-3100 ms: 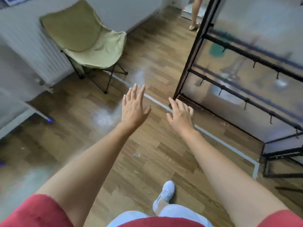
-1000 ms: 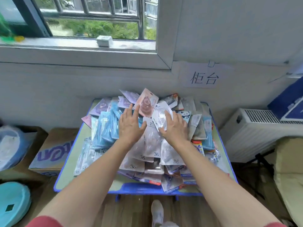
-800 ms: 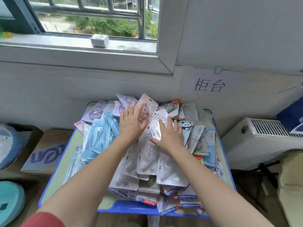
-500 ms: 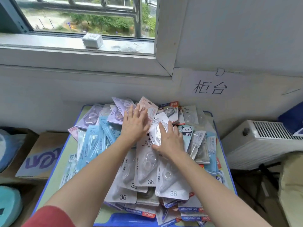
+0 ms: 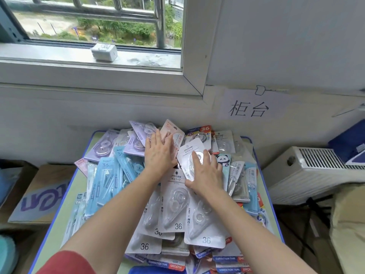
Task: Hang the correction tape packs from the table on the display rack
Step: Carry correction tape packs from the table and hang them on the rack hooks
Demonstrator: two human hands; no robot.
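Observation:
A heap of correction tape packs (image 5: 173, 212) in white, blue, purple and pink card covers a small blue-rimmed table (image 5: 59, 220) under the window. My left hand (image 5: 159, 155) lies flat with straight fingers on a pink pack (image 5: 174, 133) and the purple ones at the back of the heap. My right hand (image 5: 205, 171) rests with spread fingers on a white pack (image 5: 189, 153) that tilts up from the pile; its thumb lies at the pack's lower edge. The display rack is out of view.
A cardboard box (image 5: 39, 196) sits left of the table, a white radiator (image 5: 316, 175) right of it. The wall with a paper sign (image 5: 248, 107) stands directly behind, below a windowsill holding a small white box (image 5: 104, 52). A folding chair's fabric (image 5: 349, 224) shows at the far right.
I turned from the rack and floor to the table. Over the last second both hands slid forward over the heap and settled on the packs at the back.

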